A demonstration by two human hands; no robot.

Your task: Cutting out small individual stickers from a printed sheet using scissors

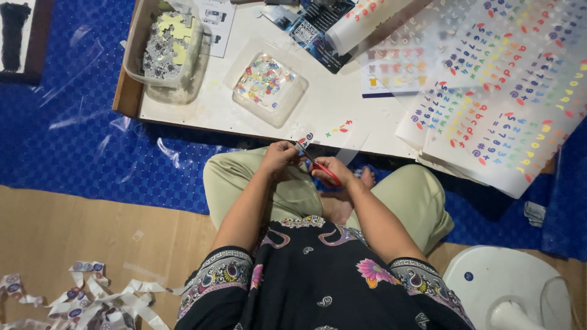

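Floor: a blue patterned mat (92,140) is spread under the seated person, with bare wood-look flooring nearer the camera.
Table: a low white table (330,110) stands just ahead of the knees.
Sticker sheets: large sheets of coloured number stickers (507,98) lie overlapped at the table's right end, hanging past its edge; these appear uncut.
Offcuts: a heap of trimmed white backing strips (79,299) lies on the floor at the lower left, judged as waste from cutting already done.
Containers: a clear tub (168,49) of cut pieces and a shallow clear tray (267,80) of small coloured stickers sit on the table, judged as finished output.
Left hand (280,156): closed on a small sticker strip (304,142) held above the lap, at the table edge.
Right hand (335,171): fingers wrapped through red-handled scissors (323,170), blades at the strip.
Unclear: blade opening cannot be told; strip mostly hidden by fingers; white object at lower right cut off.
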